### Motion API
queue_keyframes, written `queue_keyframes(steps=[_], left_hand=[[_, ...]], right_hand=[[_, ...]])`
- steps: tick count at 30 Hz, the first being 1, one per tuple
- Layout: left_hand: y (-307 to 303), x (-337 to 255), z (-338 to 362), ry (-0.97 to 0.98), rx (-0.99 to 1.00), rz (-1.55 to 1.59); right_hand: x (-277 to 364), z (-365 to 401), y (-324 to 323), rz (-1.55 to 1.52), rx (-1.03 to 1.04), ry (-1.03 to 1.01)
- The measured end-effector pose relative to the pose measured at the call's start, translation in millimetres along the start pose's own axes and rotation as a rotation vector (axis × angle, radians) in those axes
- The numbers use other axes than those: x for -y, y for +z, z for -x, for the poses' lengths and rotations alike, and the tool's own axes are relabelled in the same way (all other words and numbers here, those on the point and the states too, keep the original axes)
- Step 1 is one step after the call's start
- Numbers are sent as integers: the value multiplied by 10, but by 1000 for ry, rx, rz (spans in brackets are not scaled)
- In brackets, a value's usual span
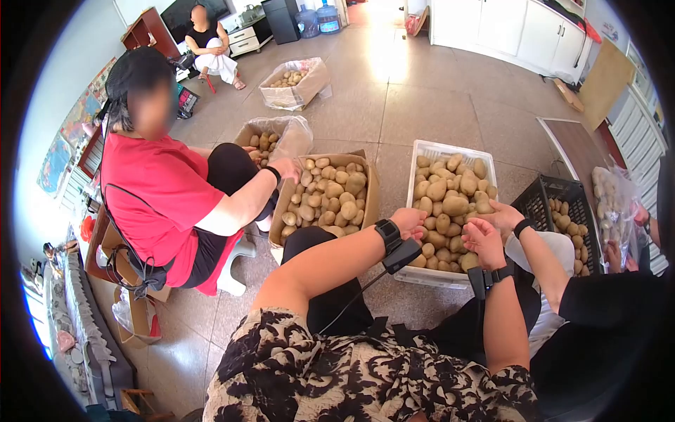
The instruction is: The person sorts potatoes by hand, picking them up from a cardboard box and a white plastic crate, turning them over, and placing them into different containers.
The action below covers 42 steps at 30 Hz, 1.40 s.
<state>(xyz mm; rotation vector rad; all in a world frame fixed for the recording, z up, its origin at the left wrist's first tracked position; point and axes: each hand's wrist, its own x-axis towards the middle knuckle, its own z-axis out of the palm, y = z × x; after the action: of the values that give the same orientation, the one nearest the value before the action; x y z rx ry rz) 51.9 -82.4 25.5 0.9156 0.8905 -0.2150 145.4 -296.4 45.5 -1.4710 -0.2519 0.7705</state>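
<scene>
- Left hand point(409, 224): over the left side of the white plastic crate point(437, 278), fingers bent; whether it grips anything, I cannot tell.
- Right hand point(484, 240): over the crate's right side, fingers curled with a narrow gap; its grip is also unclear.
- Black wrist devices point(402, 256) on both wrists, a thin cable hanging from the left one.
- Brown oval produce point(455, 205), kiwifruit or potatoes, I cannot tell which, heaped in this crate beneath both hands.
- Co-worker's hand point(502, 215), black band on the wrist, reaching in from the right just beside the right hand; that forearm crowds the crate's right side.
- Cardboard box point(373, 197) of similar produce, left of the crate with a strip of floor between.
- Black plastic crate point(562, 188), partly filled, on the right; beyond it a clear plastic bag point(619, 200) of produce, another person's hand point(614, 256) near it.
- Person in red point(158, 176) on a white stool point(238, 271), one arm extended over the cardboard box's left edge.
- Plastic-lined box point(295, 137) behind that, partly filled; a second lined box point(309, 91) farther off.
- Seated person point(207, 46), water bottles point(328, 19) and white cabinets point(500, 29) at the far end.
</scene>
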Motion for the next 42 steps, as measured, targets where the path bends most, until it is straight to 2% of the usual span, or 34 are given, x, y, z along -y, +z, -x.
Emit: queue_keyframes(steps=[3, 6, 9, 13, 15, 19, 23, 26, 33, 36, 42], left_hand=[[-32, 0, -61, 22, -32, 23], [-106, 62, -67, 12, 35, -2], [-109, 110, 4, -47, -22, -25], [-242, 146, -200, 22, 49, 12], [-259, 111, -84, 44, 67, -36], [-185, 40, 250, 51, -98, 66], [-127, 30, 300, 47, -48, -24], [-172, -36, 288, 53, -92, -3], [-16, -40, 250, -16, -5, 31], [-57, 43, 150, -49, 14, 54], [-87, 154, 45, -117, 18, 32]], right_hand=[[-40, -47, 7, 8, 3, 1], [-97, -78, -2, 22, 11, 5], [-132, -112, 1, 54, 30, 7], [-116, -94, 56, 84, 53, -82], [-88, -63, 78, 73, 45, -80], [-96, -45, 38, 83, 52, -112], [-37, -13, -31, 99, -4, -89], [-39, -28, -124, 98, -26, -54], [355, 33, -172, 187, -69, -95], [614, 29, -213, 161, -104, -175], [629, -230, -363, 140, -165, -172]])
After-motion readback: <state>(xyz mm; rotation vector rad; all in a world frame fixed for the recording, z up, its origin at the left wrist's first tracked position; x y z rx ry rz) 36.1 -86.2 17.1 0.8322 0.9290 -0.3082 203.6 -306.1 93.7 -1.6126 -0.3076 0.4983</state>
